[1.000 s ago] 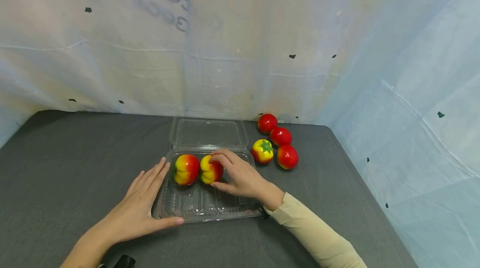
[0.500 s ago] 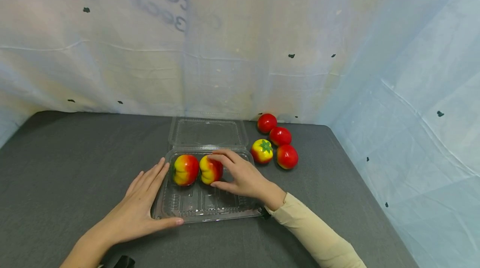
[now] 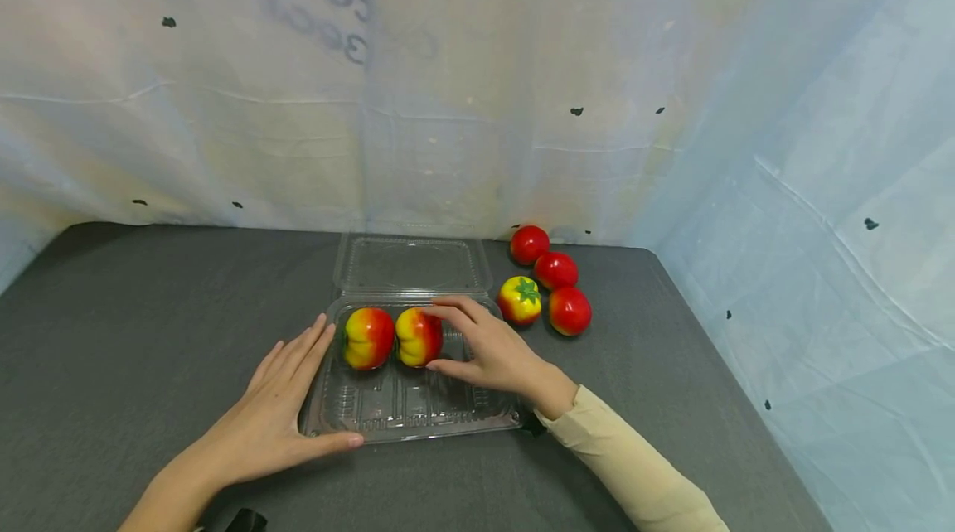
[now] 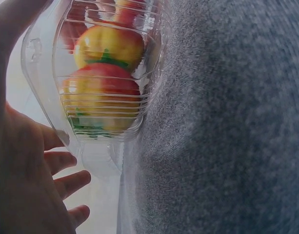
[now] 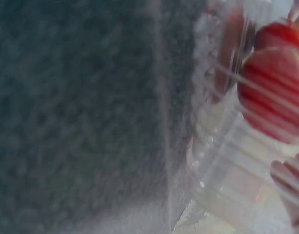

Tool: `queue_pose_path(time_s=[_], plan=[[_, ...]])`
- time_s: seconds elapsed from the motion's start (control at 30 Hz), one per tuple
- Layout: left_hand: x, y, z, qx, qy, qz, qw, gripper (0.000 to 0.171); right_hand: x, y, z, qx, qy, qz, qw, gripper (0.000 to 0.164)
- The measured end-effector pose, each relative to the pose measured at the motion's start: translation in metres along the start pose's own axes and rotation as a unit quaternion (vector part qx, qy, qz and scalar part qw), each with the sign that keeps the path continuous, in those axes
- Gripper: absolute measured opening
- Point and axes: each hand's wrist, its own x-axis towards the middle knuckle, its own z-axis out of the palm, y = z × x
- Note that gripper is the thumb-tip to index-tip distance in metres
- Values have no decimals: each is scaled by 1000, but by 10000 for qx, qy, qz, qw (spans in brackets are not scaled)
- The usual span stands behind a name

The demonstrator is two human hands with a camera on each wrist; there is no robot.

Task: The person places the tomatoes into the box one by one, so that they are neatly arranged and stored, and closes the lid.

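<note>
A clear plastic clamshell container [image 3: 418, 423] lies with its lid laid back. Two glossy red-and-yellow lobed fruits with green leafy tops sit side by side in its back left part: a left fruit [image 3: 369, 338] and a right fruit [image 3: 419, 337]. My left hand [image 3: 272, 412] is spread along the container's left side, fingers straight, thumb at the front left corner. My right hand [image 3: 492, 350] hovers around the right fruit's right side, index fingertip over its top and thumb tip at its lower edge. Through the plastic, the left wrist view shows both fruits' green tops [image 4: 108, 59].
Right of the container, several more fruits lie on the dark grey table [image 3: 164, 325]: a yellow-topped fruit [image 3: 519, 300] and red ones, one red fruit [image 3: 570, 311] nearest the front. The transparent lid [image 3: 414, 263] reaches toward the pale sheet wall [image 3: 448, 142] behind.
My right hand has shifted slightly right, its fingertips drawing back a little from the right fruit. That fruit stays in place in the container. My left hand keeps its position.
</note>
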Motion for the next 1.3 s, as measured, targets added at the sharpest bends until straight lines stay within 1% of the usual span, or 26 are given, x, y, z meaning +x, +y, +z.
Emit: queue_pose_path(time_s=[0.2, 0.37, 0.57, 1.1, 1.3], plan=[[0, -1, 0, -18, 18, 22, 10000, 119, -9, 4, -6, 51, 83, 254, 9996, 64], [-1, -2, 1, 37, 90, 76, 9999, 119, -16, 8, -11, 74, 267, 370, 9989, 63], [0, -4, 1, 45, 41, 32, 10000, 120, -22, 13, -14, 29, 445, 547, 9975, 62], [0, -4, 1, 52, 33, 25, 10000, 120, -40, 23, -23, -18, 556, 922, 9942, 64], [0, -4, 1, 34, -9, -6, 10000, 120, -46, 27, -26, -234, 595, 1016, 9928, 65]])
